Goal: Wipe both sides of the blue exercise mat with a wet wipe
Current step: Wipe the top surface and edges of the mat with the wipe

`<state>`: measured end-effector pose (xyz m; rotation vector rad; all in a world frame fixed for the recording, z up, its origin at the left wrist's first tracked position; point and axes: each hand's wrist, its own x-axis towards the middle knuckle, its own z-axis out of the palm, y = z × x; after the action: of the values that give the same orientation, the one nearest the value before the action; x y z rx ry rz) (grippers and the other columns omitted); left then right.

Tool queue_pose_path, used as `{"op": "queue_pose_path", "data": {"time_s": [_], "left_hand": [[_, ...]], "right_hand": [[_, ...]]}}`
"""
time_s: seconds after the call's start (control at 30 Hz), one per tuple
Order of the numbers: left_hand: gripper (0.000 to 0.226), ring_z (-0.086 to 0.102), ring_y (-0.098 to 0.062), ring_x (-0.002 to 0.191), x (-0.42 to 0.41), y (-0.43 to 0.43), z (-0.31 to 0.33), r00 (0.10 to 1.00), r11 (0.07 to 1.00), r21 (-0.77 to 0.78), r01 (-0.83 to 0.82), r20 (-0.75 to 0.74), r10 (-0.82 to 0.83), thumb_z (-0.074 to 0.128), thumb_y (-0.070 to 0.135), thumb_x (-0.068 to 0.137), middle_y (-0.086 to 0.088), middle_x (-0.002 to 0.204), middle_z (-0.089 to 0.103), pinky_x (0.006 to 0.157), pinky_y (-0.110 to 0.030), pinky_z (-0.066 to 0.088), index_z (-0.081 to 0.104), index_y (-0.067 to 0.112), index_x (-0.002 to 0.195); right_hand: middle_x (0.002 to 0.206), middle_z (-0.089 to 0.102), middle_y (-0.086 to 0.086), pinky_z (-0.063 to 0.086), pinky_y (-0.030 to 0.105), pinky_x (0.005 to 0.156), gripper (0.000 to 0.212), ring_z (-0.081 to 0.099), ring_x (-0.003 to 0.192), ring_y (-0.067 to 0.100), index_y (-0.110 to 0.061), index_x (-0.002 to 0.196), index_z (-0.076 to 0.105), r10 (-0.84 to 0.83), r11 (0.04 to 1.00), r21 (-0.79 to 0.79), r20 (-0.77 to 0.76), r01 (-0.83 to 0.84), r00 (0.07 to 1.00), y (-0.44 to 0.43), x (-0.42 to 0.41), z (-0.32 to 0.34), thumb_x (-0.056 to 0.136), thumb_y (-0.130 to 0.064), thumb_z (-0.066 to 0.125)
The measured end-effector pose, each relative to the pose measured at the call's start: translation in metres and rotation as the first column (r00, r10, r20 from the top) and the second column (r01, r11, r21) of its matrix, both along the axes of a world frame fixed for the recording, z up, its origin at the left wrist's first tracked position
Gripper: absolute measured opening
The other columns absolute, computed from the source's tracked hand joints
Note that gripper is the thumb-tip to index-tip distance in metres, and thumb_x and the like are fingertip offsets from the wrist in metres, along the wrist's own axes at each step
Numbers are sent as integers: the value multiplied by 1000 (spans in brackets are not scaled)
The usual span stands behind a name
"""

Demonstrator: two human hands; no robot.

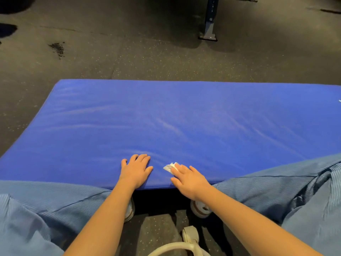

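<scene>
A blue metal post [210, 19] stands on the dark speckled floor [129, 58].

Your blue mat [184, 117] wears a smooth, softly creased cover with a faint sheen, the wet wipe [170, 166] is crumpled white cloth, the floor [129, 58] matt, speckled and rough-looking.

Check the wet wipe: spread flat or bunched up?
Bunched up: the wet wipe shows as a small crumpled wad poking out from under the fingers of the right hand on the blue mat.
</scene>
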<state>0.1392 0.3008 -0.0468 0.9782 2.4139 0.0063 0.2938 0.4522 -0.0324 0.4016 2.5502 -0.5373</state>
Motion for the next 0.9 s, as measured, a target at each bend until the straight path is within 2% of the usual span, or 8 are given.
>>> {"op": "queue_pose_path", "data": {"time_s": [0.17, 0.27, 0.37, 0.53, 0.63, 0.73, 0.83, 0.9], "left_hand": [[47, 16, -15, 145, -8, 8, -4, 999, 998, 38, -47, 5, 46, 33, 43, 103, 9, 158, 22, 114, -43, 15, 33, 26, 147], [50, 7, -17, 149, -17, 7, -12, 995, 996, 7, -88, 47, 87, 30, 42, 104, 9, 161, 13, 118, -48, 7, 26, 26, 151], [51, 4, -16, 149, -16, 3, -19, 994, 996, -24, -85, 70, 87, 27, 41, 104, 9, 162, 11, 119, -49, 4, 22, 26, 153], [51, 2, -15, 149, -16, 3, -20, 992, 995, 0, -97, 77, 97, 25, 42, 105, 11, 162, 9, 119, -47, 2, 20, 27, 154], [52, 3, -14, 149, -13, 2, -22, 994, 995, 0, -104, 31, 104, 26, 43, 104, 11, 162, 11, 119, -46, 3, 20, 28, 153], [52, 3, -15, 149, -12, 3, -23, 994, 995, 4, -101, 28, 101, 26, 43, 104, 11, 162, 10, 119, -46, 3, 20, 28, 154], [51, 2, -14, 149, -14, 3, -23, 992, 993, 4, -114, 51, 114, 26, 42, 104, 11, 162, 11, 120, -46, 2, 21, 28, 153], [49, 7, -14, 149, -15, 4, -23, 991, 992, 6, -128, 41, 128, 28, 42, 104, 11, 160, 16, 118, -46, 4, 26, 28, 151]], "right_hand": [[156, 17, 5, 14, 37, 113, 55, 19, 141, 21, -19, 147, 25, -261, 957, 133, 3, 258, 965, 18, -25, -22, 99, -46, 24], [154, 22, 4, 16, 36, 112, 68, 21, 141, 20, -21, 146, 28, -107, 994, -1, -118, 108, 987, -12, -30, -14, 89, -56, 13], [158, 12, -1, 6, 41, 116, 54, 14, 143, 15, -22, 147, 24, -61, 998, 5, -33, 62, 998, -8, -25, -21, 99, -46, 21], [158, 12, 3, 5, 46, 115, 58, 12, 144, 20, -19, 149, 18, -343, 934, 128, 49, 335, 938, 29, -61, -37, 99, -48, 25], [156, 21, 2, 11, 42, 114, 54, 19, 141, 17, -20, 146, 26, -148, 988, -48, -63, 145, 987, 4, -69, -33, 99, -46, 31], [159, 11, -5, 6, 47, 116, 54, 11, 144, 13, -28, 151, 15, -2, 1000, 23, -66, 3, 998, 11, -62, -40, 100, -44, 28], [159, 7, -1, 3, 46, 117, 55, 9, 144, 17, -23, 151, 13, -222, 966, 141, 28, 217, 975, 38, -76, -50, 101, -44, 23], [158, 11, 1, 5, 42, 116, 56, 10, 144, 18, -22, 150, 17, -285, 956, 77, 2, 284, 958, 33, -86, -51, 100, -46, 25]]}}
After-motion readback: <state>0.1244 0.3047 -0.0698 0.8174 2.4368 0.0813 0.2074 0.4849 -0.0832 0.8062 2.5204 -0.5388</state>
